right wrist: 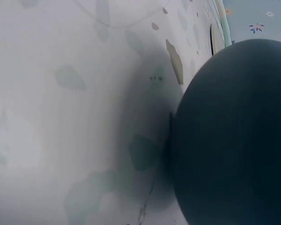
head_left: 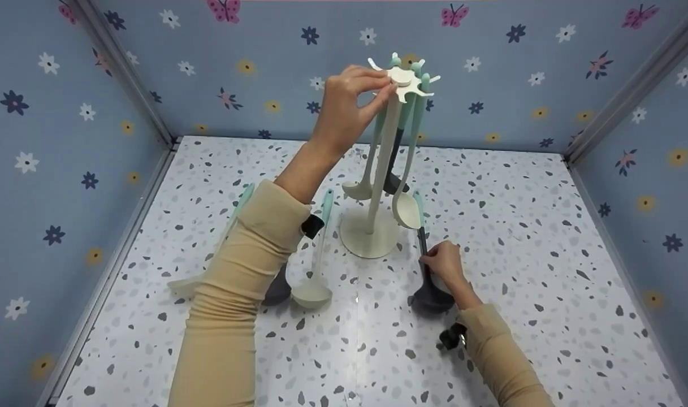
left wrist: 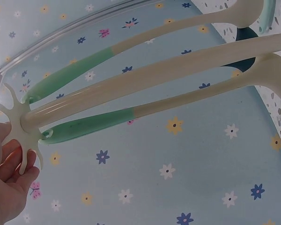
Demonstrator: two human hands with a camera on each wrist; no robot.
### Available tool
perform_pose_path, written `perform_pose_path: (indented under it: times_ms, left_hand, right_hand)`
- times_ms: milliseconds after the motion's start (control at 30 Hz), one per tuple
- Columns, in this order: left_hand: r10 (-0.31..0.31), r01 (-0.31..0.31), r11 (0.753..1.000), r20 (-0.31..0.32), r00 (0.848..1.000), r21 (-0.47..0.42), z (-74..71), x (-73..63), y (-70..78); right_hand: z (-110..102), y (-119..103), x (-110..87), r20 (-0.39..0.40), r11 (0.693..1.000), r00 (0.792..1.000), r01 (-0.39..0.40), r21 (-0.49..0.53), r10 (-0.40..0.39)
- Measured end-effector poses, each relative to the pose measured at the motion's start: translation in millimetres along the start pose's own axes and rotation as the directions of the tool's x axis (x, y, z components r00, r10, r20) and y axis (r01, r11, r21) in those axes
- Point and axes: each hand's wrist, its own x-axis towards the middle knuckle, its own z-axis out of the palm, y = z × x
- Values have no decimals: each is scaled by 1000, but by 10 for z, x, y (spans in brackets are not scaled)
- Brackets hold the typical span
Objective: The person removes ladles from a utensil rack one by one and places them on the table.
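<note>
A cream utensil stand (head_left: 371, 229) with a hooked top stands upright on a round base. My left hand (head_left: 349, 107) pinches the edge of its hooked top; in the left wrist view, the fingers wrap around one hook (left wrist: 23, 161). From the hooks hang a cream ladle (head_left: 359, 190), a cream spoon (head_left: 407, 211) and, partly covered behind the pole, a dark utensil (head_left: 397, 183), all with green handles. My right hand (head_left: 445, 263) grips the dark shaft of a ladle (head_left: 431, 298) beside the base. Its dark bowl (right wrist: 239, 140) fills much of the right wrist view, close against the tabletop.
Left of the stand, another cream ladle (head_left: 312, 295) lies on the speckled table (head_left: 524, 237). A dark utensil (head_left: 277, 289) and a cream utensil (head_left: 182, 286) are partly hidden by my left sleeve. Flower-patterned panels (head_left: 287, 68) enclose the back and sides.
</note>
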Motion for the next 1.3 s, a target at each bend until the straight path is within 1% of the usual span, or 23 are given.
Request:
perform_pose_path:
  times_ms: [433,533,600,867,1033,1200,1300]
  left_hand:
    - [-4,4,1000,-7,1000,-14,-2,2,6]
    - [7,-7,1000,-6,1000,-1,-3,3,6]
    - [2,-2,1000,5,1000,6,-6,4,5]
    - [-2,2,1000,11,1000,13,-6,-2,3]
    - [4,-4,1000,4,1000,7,-6,-3,-1]
    - [9,-9,1000,4,1000,11,-9,5,5]
    - [4,-5,1000,10,1000,16,-11,8,11]
  right_hand:
    - [9,-17,2,-35,999,999,22,-30,-23]
    - [18,-20,3,-29,999,999,12,-37,-13]
    - [23,-24,2,-25,999,1000,4,-47,-5]
    - [35,-23,-25,7,995,1000,-10,-97,10]
    - [8,-35,-74,-1,993,1000,21,-116,-21]
    - [-74,-78,-122,-40,990,998,50,-129,-56]
    - [-144,-142,-134,-66,990,994,80,-115,-88]
